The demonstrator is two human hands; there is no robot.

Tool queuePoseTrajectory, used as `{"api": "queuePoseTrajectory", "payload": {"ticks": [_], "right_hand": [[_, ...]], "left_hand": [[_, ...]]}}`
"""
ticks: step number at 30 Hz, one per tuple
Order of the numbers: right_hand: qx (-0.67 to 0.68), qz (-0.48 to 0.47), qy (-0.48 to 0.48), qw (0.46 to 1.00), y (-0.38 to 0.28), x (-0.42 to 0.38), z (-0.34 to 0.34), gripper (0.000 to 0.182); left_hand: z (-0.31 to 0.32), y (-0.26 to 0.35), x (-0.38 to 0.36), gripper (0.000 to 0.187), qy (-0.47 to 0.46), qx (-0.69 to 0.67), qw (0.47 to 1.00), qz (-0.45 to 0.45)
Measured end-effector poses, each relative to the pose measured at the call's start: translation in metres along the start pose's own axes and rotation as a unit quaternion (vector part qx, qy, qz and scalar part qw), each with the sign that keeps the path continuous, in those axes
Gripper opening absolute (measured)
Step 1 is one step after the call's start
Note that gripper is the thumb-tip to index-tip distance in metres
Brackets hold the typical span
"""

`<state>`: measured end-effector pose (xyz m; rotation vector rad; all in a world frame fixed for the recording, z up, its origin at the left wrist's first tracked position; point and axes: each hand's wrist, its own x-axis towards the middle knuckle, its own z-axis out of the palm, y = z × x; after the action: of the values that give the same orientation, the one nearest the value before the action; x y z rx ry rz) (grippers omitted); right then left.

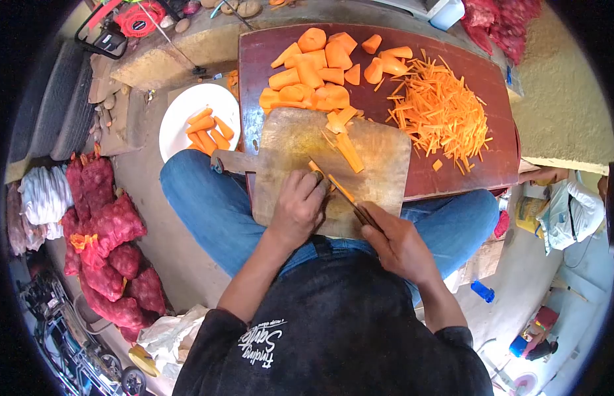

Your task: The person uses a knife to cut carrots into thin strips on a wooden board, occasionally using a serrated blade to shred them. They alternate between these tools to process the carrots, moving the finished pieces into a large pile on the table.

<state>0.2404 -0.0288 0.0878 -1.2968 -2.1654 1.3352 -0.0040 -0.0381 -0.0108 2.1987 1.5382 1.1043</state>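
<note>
My left hand point(299, 203) is closed, its bent fingers pressing a carrot piece point(313, 166) on the wooden cutting board point(287, 142). My right hand point(401, 243) grips a knife point(346, 193) by its handle; the blade reaches up and left to the carrot at my left fingertips. Most of that carrot is hidden by the fingers and blade. Farther up the board lie several carrot slices point(348, 152). Beyond it, large carrot chunks point(307, 68) are heaped on the red table point(381, 168), with a pile of carrot sticks point(440, 112) to the right.
A white bowl point(173, 125) with several whole carrots point(206, 135) stands left of the table. Red mesh sacks point(109, 257) are stacked farther left on the floor. The board's handle point(234, 161) sticks out over my left leg. A blue object point(482, 291) lies at right.
</note>
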Motion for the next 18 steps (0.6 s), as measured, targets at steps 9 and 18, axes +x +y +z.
{"api": "queuePoseTrajectory", "payload": {"ticks": [9,18], "right_hand": [[-0.039,-0.034,0.002,0.999,-0.01,-0.001,0.0,0.046],[-0.002,-0.015,-0.031,0.999,-0.004,0.045,0.008,0.049]], "left_hand": [[-0.001,-0.001,0.004,0.034,0.013,-0.005,1.0,0.018],[-0.002,-0.002,0.001,0.029,0.011,0.012,1.0,0.02]]}}
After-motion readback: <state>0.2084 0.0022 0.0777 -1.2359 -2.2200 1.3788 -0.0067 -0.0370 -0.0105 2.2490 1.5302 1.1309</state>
